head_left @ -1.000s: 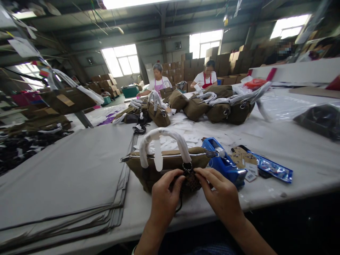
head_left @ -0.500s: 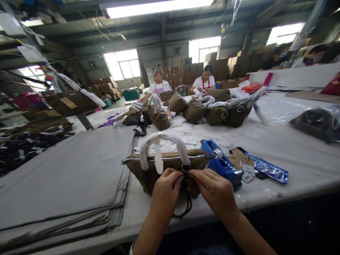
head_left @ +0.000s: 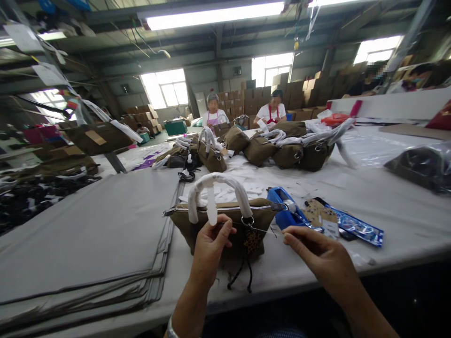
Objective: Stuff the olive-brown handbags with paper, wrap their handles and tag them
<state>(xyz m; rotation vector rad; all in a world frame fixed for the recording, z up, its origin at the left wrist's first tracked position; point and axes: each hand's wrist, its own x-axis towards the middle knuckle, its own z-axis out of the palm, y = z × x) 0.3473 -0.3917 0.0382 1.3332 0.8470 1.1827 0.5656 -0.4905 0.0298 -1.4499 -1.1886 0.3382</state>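
An olive handbag (head_left: 225, 213) with white-wrapped handles stands upright in front of me. A leopard-print charm (head_left: 252, 241) with dark cords hangs from the metal ring (head_left: 247, 220) at its right handle. My left hand (head_left: 210, 246) is pinched closed at the bag's front, just left of the ring. My right hand (head_left: 319, 256) is off to the right of the bag, thumb and fingers pinched together. A thin pale string (head_left: 263, 230) stretches across the charm's top between my two hands' fingertips. A white paper tag (head_left: 211, 209) hangs from the handle.
Right of the bag lie a blue tape dispenser (head_left: 287, 206), a card (head_left: 326, 220) and a blue packet (head_left: 361, 230). Flat grey sheets (head_left: 88, 244) are stacked at left. Several olive bags (head_left: 260, 148) are heaped farther back, with two people (head_left: 271, 112) behind them.
My hands were together at the ring; they have moved apart, the right one outward to the right, the left one slightly left. The string now shows between them and the charm is uncovered.
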